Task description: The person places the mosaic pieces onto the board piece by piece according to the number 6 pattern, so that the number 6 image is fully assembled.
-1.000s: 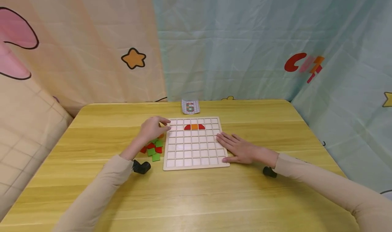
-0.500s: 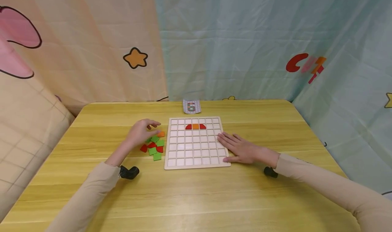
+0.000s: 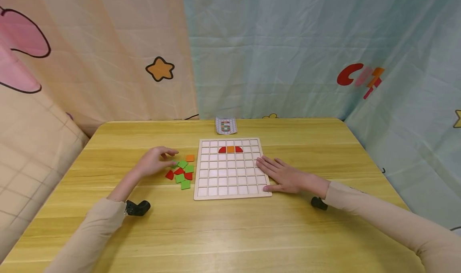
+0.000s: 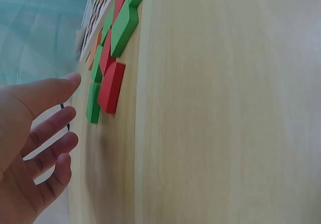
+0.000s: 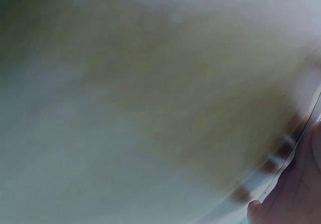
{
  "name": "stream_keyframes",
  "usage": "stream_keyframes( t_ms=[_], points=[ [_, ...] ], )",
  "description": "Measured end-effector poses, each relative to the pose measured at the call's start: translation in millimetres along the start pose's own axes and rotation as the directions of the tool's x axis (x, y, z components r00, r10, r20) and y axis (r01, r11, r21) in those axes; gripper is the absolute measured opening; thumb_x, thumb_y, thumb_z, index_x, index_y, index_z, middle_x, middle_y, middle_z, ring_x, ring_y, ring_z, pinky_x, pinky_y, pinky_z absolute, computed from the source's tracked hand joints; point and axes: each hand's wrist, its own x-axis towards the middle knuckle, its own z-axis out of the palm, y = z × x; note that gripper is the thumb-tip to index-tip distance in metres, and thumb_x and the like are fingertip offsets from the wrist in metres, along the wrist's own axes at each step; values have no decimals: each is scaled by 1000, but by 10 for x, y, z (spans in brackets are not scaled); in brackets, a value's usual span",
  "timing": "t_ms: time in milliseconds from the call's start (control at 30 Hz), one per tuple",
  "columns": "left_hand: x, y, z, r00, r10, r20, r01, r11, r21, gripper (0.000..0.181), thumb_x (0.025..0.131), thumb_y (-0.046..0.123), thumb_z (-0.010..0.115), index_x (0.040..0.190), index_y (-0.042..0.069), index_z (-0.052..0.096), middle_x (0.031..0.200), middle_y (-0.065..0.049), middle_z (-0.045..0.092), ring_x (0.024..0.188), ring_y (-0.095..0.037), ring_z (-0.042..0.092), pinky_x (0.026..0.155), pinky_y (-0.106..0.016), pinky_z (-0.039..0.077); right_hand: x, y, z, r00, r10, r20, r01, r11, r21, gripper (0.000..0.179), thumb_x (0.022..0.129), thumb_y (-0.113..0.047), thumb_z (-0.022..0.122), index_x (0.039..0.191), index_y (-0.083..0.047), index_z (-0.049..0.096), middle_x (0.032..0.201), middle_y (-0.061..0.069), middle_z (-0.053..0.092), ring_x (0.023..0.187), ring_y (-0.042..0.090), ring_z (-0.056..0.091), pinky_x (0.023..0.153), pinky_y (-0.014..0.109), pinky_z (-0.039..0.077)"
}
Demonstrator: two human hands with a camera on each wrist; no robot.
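My left hand hovers at the left side of a loose pile of flat tiles, its fingers relaxed and nothing between them. In the left wrist view the thumb points toward a red tile and a green tile. The pile also has an orange square tile at its far end. My right hand lies flat with straight fingers on the right edge of the white gridded board. Near the board's far side, an orange square sits between two red rounded tiles in one row.
Behind the board lies a small paper card with a coloured figure on a grid. A wooden table carries everything, with patterned curtains beyond its far edge. Black wrist devices hang at both wrists.
My left hand has moved from the board's left edge leftward and nearer to me, to the left side of the tile pile. The right hand has stayed on the board.
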Motion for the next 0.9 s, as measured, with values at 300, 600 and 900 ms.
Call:
stream_keyframes(
  t_ms=[300,600,900],
  points=[
    [-68,-141,-10,998,42,37,-41,999,-11,35,85,13,72,116,-2,67,115,-19,68,92,-24,61,82,-37,50,-13,-19,-13,1000,-2,0,2,1000,10,84,97,-58,40,155,-11,2,163,5,-2,151,25,-1,119,53,10],
    [-48,-160,-9,997,34,65,-36,999,29,32,85,13,71,115,1,69,103,-11,69,75,-13,51,67,-25,42,-4,-1,2,1000,-1,-3,1,1000,2,85,96,-59,38,155,-11,1,163,4,-2,151,24,-1,119,53,10],
    [-27,-144,1,998,33,56,-39,994,104,29,85,17,72,111,4,71,88,-3,65,70,-11,48,63,-25,38,-2,15,25,1000,-12,-15,12,1000,13,85,96,-59,39,155,-10,3,163,6,0,151,27,1,118,54,12]
  ],
)
